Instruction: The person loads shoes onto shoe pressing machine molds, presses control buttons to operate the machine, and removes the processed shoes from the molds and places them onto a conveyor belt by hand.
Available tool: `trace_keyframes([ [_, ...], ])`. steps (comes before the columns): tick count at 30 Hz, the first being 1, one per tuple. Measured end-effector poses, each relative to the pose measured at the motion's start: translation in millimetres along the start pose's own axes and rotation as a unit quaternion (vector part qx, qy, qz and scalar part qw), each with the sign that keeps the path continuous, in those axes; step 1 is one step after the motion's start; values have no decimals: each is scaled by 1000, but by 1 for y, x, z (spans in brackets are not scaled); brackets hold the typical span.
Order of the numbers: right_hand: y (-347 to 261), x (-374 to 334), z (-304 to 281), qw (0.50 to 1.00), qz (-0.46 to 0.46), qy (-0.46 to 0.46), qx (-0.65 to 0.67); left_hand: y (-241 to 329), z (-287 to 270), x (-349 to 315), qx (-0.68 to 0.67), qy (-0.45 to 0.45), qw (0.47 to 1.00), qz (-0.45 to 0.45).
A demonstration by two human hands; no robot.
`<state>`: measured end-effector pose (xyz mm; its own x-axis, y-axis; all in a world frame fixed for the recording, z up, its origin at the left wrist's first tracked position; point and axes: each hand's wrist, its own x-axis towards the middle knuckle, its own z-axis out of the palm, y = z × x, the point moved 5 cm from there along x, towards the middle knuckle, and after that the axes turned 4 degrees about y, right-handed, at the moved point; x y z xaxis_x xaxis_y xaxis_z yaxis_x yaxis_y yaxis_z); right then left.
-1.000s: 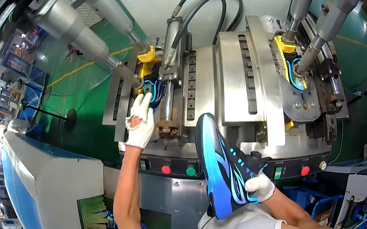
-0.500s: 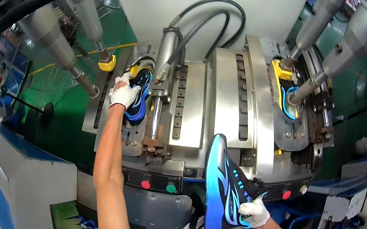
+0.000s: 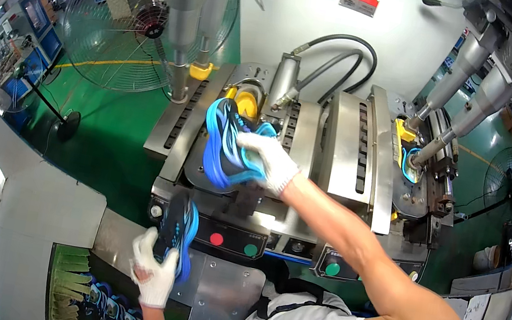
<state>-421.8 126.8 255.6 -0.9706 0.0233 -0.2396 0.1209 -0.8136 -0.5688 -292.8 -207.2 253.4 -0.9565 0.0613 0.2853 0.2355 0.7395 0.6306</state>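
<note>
My left hand point(image 3: 152, 272), in a white glove, is closed on a black and blue sneaker point(image 3: 187, 233) in front of the machine's left station, above the front ledge. Its toe points away from me and its sole side is partly turned from view. My right hand point(image 3: 271, 164), gloved too, reaches across to the left and grips another black and blue sneaker point(image 3: 223, 144) by its upper. That one is tilted over the left station, just nearer than the yellow mould form point(image 3: 247, 105). Whether it touches the form cannot be made out.
A third sneaker point(image 3: 410, 165) sits clamped under the right station's metal rods point(image 3: 435, 145). Red button point(image 3: 216, 239) and green button point(image 3: 250, 250) line the front panel. A brush-edged opening point(image 3: 69, 278) at lower left shows several sneakers. A caged fan point(image 3: 149, 25) stands far left.
My left hand has lifted a sneaker off the left station and drawn it toward me. My right hand has carried its sneaker from near my lap to that station. The view has shifted.
</note>
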Motion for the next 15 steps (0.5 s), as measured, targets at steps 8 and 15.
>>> trace_keyframes([
  [8,-46,223,-130,662,-131,338,-656,-91,-1,-195,151,-115,947,-259],
  [15,20,219,-82,627,-91,354,-688,-110,27,-337,202,-84,869,-444],
])
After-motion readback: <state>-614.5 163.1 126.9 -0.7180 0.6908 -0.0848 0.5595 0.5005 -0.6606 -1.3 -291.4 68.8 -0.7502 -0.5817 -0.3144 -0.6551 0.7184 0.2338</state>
